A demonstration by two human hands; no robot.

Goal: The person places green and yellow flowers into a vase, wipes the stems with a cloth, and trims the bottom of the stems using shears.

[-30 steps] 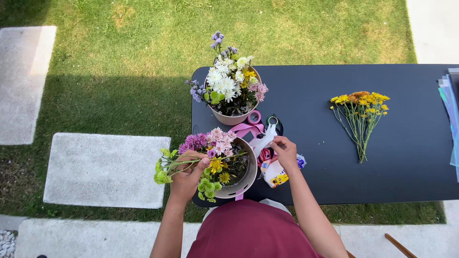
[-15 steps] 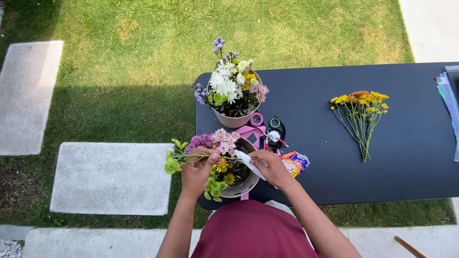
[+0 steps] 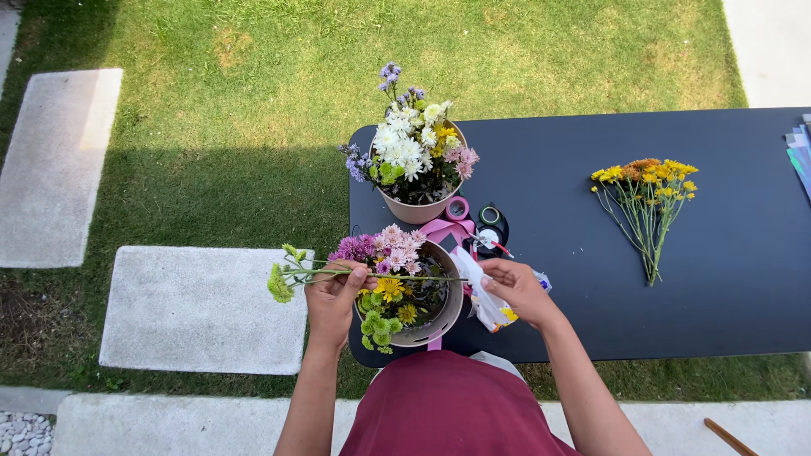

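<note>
Two hands work at the near left corner of a dark tabletop (image 3: pixel 676 287) set on grass (image 3: pixel 253 127).

Left hand (image 3: pixel 334 295): grip closed on a green stem (image 3: pixel 372 276) held level, its green bloom cluster (image 3: pixel 280 279) pointing to 9 o'clock, out past the tabletop edge. The stem runs toward 3 o'clock across the near pot (image 3: pixel 439 325).

Right hand (image 3: pixel 517 289): fingers curled at the stem's 3 o'clock end, beside a white tool (image 3: pixel 473 274). Whether this grip pinches the stem, the tool or both cannot be told.

Near pot: round, pale, at the tabletop's near left corner, just ahead of the person's maroon top (image 3: pixel 448 405). It holds pink, purple, yellow and green blooms.

Far pot (image 3: pixel 418 211): at 12 o'clock from the near pot, close to it. It holds white, lilac, pink and green blooms, with a tall lilac spray at its far side.

Between the pots, toward 1 o'clock of the near pot: a pink tape roll (image 3: pixel 457 208), a dark green roll (image 3: pixel 491 216) just beside it, and a pink ribbon (image 3: pixel 443 228).

A small packet (image 3: pixel 494 312) with yellow marking lies under the right hand.

Yellow bunch (image 3: pixel 649 198): loose yellow and orange flowers lying flat at 3 o'clock, well apart from the pots, stems pointing toward the near edge.

Paper sheets (image 3: pixel 798 148) sit at the far right edge.

Paving slabs (image 3: pixel 203 308) lie in the grass at 9 o'clock.
</note>
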